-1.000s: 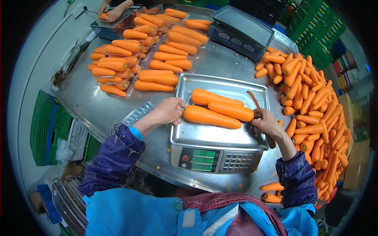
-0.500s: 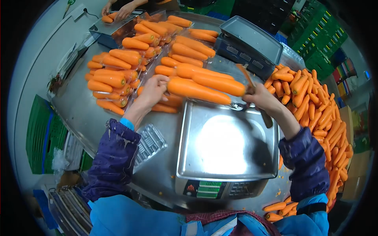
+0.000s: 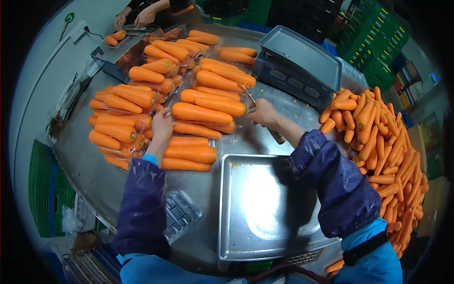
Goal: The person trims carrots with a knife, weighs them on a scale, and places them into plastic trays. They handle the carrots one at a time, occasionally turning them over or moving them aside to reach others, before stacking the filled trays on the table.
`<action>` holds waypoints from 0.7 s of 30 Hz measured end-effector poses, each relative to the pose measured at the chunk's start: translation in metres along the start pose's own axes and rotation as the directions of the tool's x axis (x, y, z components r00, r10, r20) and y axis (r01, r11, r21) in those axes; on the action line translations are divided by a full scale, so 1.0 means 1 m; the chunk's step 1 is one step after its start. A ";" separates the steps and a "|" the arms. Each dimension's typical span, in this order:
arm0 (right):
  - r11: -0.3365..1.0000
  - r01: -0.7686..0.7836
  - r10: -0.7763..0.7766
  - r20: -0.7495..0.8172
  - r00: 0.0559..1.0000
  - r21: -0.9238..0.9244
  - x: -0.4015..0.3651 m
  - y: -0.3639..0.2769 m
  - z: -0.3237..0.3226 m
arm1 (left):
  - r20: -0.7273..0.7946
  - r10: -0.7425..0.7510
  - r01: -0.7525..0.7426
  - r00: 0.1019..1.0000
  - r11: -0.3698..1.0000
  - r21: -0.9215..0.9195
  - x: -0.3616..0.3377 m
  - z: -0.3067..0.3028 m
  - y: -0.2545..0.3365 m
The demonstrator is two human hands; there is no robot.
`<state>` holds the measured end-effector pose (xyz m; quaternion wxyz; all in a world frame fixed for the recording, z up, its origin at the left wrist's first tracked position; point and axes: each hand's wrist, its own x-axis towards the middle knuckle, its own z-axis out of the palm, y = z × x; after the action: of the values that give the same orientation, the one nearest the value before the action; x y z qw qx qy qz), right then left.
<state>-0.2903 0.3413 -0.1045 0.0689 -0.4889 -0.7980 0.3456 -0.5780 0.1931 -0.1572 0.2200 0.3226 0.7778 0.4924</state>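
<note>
My left hand [image 3: 162,125] is closed at the left end of a clear plastic tray of carrots [image 3: 205,112]. This tray rests among other filled trays on the metal table. Close to its right end, my right hand [image 3: 265,115] grips a knife [image 3: 248,96]. The thin blade points up and left, while the brown handle sticks out below the fist. Nearer to me stands a scale with a bare steel pan [image 3: 260,203]. An unfilled clear tray [image 3: 180,215] lies left of the scale.
A large heap of loose carrots [image 3: 373,128] covers the right side. Stacked trays of carrots [image 3: 120,113] stand at the left. A second scale [image 3: 300,59] sits at the back. At the far left, another person's hands [image 3: 144,16] are near a machine with carrots on it.
Both hands have moved away from the scale, forward and left. The tray of carrots, held above the scale's far edge before, now lies among the other trays. The knife stayed in my right hand.
</note>
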 end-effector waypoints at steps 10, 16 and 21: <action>0.937 0.056 -0.091 0.085 0.992 0.346 -0.173 -0.009 -0.098 | 0.471 0.130 -0.310 0.872 0.892 0.328 -0.224 -0.116 0.057; 0.782 0.008 -0.060 0.063 0.996 0.623 -0.312 0.027 -0.101 | 0.491 0.108 -0.398 0.864 0.743 0.538 -0.312 -0.151 -0.008; 0.714 -0.049 0.035 0.035 0.999 0.699 -0.396 0.066 -0.082 | 0.360 0.372 -0.518 0.855 0.597 0.612 -0.334 -0.133 -0.025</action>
<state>-0.0025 0.0716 0.0070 0.2329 -0.4415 -0.5976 0.6274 -0.4410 -0.1372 -0.1164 0.0281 0.6115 0.7719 0.1715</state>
